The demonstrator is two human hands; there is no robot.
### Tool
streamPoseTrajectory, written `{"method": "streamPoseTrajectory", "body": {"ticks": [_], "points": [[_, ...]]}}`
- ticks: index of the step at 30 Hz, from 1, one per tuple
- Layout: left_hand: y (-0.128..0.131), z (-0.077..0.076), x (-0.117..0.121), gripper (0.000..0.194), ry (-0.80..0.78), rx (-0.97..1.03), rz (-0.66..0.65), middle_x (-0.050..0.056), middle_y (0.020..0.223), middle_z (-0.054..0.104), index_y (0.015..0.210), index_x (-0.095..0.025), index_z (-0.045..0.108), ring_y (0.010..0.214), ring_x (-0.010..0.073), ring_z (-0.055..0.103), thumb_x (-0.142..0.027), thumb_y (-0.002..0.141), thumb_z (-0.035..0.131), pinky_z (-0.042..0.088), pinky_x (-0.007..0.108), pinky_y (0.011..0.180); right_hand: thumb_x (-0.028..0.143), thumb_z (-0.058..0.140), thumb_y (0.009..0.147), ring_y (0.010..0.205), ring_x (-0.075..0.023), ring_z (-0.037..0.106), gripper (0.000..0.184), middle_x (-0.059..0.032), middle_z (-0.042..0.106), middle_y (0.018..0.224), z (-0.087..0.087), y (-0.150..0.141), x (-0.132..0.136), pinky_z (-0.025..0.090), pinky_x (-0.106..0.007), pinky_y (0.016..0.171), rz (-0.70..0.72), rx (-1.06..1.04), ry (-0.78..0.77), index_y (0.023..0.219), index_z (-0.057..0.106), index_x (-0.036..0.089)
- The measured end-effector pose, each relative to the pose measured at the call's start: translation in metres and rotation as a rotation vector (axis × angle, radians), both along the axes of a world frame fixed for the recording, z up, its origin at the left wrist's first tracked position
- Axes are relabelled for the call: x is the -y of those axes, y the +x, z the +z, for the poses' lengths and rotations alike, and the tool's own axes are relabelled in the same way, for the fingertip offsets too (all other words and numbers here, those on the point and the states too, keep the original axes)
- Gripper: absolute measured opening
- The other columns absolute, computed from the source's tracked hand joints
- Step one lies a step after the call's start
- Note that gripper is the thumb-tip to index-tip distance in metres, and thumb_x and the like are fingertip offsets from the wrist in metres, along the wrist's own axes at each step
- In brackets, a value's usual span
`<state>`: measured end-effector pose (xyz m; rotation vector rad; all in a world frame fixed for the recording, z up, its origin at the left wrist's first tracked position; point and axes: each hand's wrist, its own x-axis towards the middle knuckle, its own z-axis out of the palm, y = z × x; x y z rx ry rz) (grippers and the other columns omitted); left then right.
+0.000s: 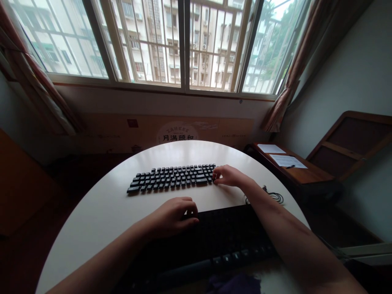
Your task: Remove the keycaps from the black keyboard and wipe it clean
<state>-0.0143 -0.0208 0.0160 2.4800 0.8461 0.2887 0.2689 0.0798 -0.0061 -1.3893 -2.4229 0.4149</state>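
Black keycaps (171,178) stand in rows on the white round table (92,216), laid out like a keyboard. At the right end of these rows is my right hand (228,176), its thumb and fingers bent together around a keycap, mostly hidden by the fingers. Nearer to me lies a dark keyboard base (229,228), with several keycaps along its near edge. Over the base's far left part rests my left hand (176,214), fingers curled loosely and a gap between them and the thumb. I see nothing in it.
A coiled black cable (275,197) lies on the table behind my right forearm. Purple cloth (234,283) shows at the near edge. To the right, a wooden bench (312,173) carries papers (289,161) and a pen (290,166). A barred window (183,45) is ahead.
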Motion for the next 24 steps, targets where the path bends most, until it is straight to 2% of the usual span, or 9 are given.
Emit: {"method": "streamPoseTrajectory", "body": {"ticks": [10,18,21,24], "points": [[-0.001,0.001,-0.001,0.012,0.001,0.012,-0.018,0.003,0.091,0.065,0.090,-0.020,0.067,0.082,0.0172,0.059,-0.031,0.088,0.062,0.044,0.026,0.071,0.016,0.072,0.071,0.076,-0.0177,0.063,0.010,-0.0021,0.072,0.083,0.000,-0.001,0.001,0.041,-0.025,0.066,-0.007,0.025,0.037,0.080,0.069,0.019],[-0.001,0.000,0.000,0.014,0.013,0.011,-0.017,0.004,0.092,0.066,0.090,-0.020,0.068,0.082,0.0178,0.060,-0.032,0.088,0.061,0.045,0.027,0.071,0.014,0.073,0.069,0.069,-0.0157,0.059,0.010,-0.0014,0.069,0.078,-0.001,-0.004,0.005,0.038,-0.024,0.061,-0.021,-0.005,0.064,0.074,0.065,0.018],[-0.001,0.001,0.000,0.014,0.023,0.015,-0.023,0.004,0.091,0.066,0.089,-0.020,0.068,0.081,0.0178,0.060,-0.033,0.088,0.061,0.046,0.027,0.071,0.013,0.076,0.067,0.064,-0.0146,0.058,0.012,-0.0009,0.068,0.071,0.015,-0.003,0.011,0.038,-0.024,0.059,-0.017,-0.065,0.091,0.070,0.065,0.017],[-0.001,0.002,-0.001,0.014,0.031,0.005,-0.020,0.004,0.090,0.066,0.089,-0.020,0.068,0.080,0.0178,0.060,-0.032,0.088,0.061,0.045,0.027,0.070,0.025,0.072,0.079,0.062,-0.0140,0.057,0.011,-0.0020,0.068,0.071,0.056,0.007,0.026,0.041,-0.026,0.061,-0.033,-0.181,0.175,0.074,0.067,0.016]]}}
